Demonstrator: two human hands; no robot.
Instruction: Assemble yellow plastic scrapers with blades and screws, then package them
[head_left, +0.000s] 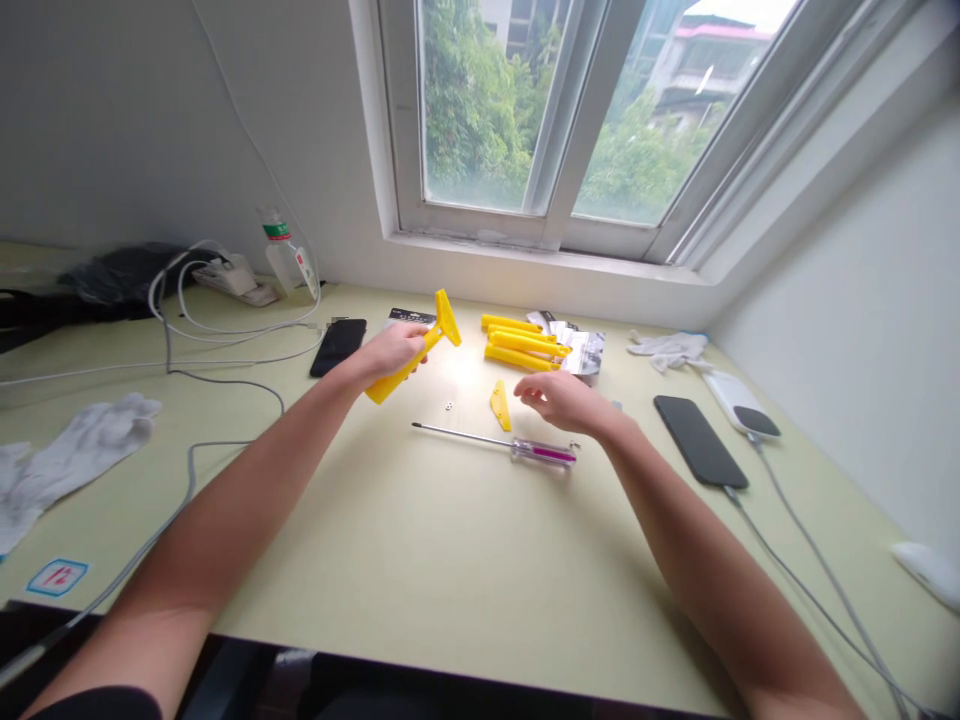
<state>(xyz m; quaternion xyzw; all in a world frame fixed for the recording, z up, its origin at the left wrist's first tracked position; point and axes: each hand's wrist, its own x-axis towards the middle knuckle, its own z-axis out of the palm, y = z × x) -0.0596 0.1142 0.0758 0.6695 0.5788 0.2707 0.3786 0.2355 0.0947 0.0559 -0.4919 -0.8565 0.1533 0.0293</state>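
Our left hand (pixel 394 352) is closed firmly around the stem of a yellow T-piece (pixel 448 318), holding it up off the desk (pixel 480 600); the fingers hide the middle of the stem, and the thumb is hard to make out. Our right hand (pixel 566 402) is open, its fingers loosely curled and holding nothing, near a small yellow wedge (pixel 500 405) and above a screwdriver (pixel 529 451) with a clear, purple-striped handle. Between the hands lies a tiny pale part (pixel 448 405), too small to identify. Beyond them, yellow bars (pixel 521 343) lie in a loose pile, partly covering printed packets (pixel 583 352). A black phone (pixel 337 346) sits behind the left wrist, and another (pixel 700 440) lies right of the right arm. White gloves (pixel 75 465) lie at the left of the frame, with cables (pixel 225 330) tangled above them.
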